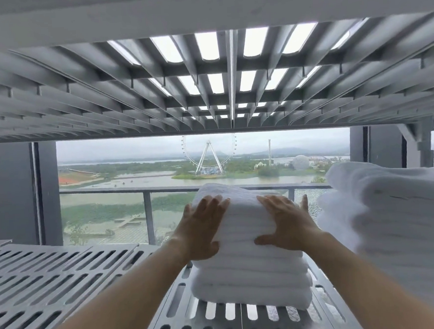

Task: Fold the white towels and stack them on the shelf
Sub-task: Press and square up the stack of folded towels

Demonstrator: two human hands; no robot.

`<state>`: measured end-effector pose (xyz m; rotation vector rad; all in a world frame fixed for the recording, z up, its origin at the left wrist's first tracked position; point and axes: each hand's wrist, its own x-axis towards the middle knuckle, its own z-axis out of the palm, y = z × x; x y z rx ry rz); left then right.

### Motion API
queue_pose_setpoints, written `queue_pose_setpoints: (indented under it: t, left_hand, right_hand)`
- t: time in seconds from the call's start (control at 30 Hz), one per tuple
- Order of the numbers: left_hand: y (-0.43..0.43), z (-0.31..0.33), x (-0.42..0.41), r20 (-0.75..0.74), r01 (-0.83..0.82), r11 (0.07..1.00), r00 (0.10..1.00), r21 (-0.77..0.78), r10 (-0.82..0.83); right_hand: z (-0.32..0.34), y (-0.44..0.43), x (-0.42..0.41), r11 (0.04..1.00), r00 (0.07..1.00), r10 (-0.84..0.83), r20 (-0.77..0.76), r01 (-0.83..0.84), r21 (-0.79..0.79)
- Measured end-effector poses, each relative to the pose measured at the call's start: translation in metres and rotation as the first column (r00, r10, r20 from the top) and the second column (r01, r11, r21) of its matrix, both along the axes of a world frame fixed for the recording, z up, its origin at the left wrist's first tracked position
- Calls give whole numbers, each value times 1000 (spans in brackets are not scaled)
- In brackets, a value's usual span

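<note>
Towel stack (248, 271), white, folded: several layers lying flat one on another, folded edges facing the camera. It sits on the shelf (53, 283), right of the middle of the view and a little back from the near edge.

Shelf: grey, slotted panels with long oval openings. The part left of the towel stack is bare grating.

Left hand (202, 231): laid flat on the upper left of the towel stack, fingers straight and together, pointing away from the person, thumb spread low against the front of the layers. Nothing is gripped; the palm presses on the cloth.

Right hand (287, 223): laid on the upper right of the same stack, mirroring the left, fingers straight, thumb spread towards the middle of the front face. It also presses with a flat palm. Both forearms are bare and reach in from the bottom edge.

Second pile (397, 229): more white folded towels, taller and blurred, just beside the towel stack at the right edge of the same shelf; whether the two touch cannot be told.

Upper shelf (205, 76): grey ribbed underside directly overhead, with light showing through its slots.

Background: balcony railing (146, 191) with glass panels; beyond it water, green land and a Ferris wheel (209, 154).
</note>
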<state>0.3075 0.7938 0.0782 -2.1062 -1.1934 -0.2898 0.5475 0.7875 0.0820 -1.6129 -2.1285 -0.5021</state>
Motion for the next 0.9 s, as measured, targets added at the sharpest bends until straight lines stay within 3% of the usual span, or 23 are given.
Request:
queue_pose_setpoints:
  t: [0.17,0.37,0.47,0.57,0.73,0.9]
  left_hand:
    - [2,6,-10,-3,50,999,999,11,-50]
    - [8,2,-2,76,-3,999,997,-50,7]
    - [12,13,1,105,96,995,990,-16,-94]
    - [17,12,-3,145,197,979,968,59,-203]
    - [23,-1,-9,98,186,982,978,-44,-181]
    - [18,2,-19,119,254,966,959,40,-257]
  right_hand:
    - [4,4,-2,996,997,-20,70,14,84]
    - [-4,5,-17,979,985,-93,148,64,192]
    - [-1,-1,-16,955,988,-112,108,77,286]
    - [-3,-5,-14,873,983,-160,93,97,479]
    - [-18,-9,-17,914,976,-187,112,131,384]
    - [-9,-14,-26,901,975,-205,92,151,406]
